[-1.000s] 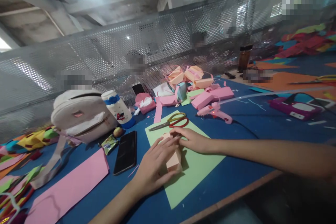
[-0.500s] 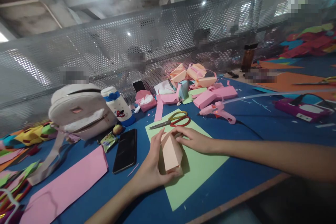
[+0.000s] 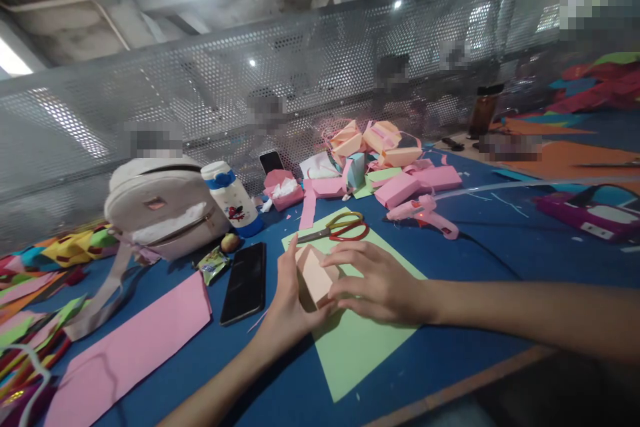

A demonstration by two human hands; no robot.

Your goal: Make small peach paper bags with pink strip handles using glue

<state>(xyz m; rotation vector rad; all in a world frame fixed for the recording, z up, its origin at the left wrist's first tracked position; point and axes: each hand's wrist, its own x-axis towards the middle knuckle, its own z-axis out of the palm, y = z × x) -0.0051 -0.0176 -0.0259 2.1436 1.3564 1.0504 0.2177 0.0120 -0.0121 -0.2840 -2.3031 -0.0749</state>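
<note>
A small folded box of pale peach paper (image 3: 316, 273) is between my hands, above the light green sheet (image 3: 350, 353). My left hand (image 3: 293, 303) is wrapped round its left side and near end, thumb at the near edge. My right hand (image 3: 377, 280) lies against its right side with bent fingers touching the paper; the hand partly covers the box. Just beyond the box, scissors (image 3: 345, 228) with yellow and red handles rest on the green sheet. A pink glue gun (image 3: 425, 215) with a small lit red light lies to the right.
Left of my hands lie a black phone (image 3: 244, 283), a folded pink sheet (image 3: 135, 347) and a snack packet (image 3: 214, 264). Behind stand a pale backpack (image 3: 165, 210) and a water bottle (image 3: 231, 200). Folded paper pieces (image 3: 397, 190) crowd the back, before a perforated metal screen (image 3: 200, 93).
My right hand has come down and nearer along the right side of the paper box, covering more of it. The box has turned and shifted slightly away from me. The view has shifted a little.
</note>
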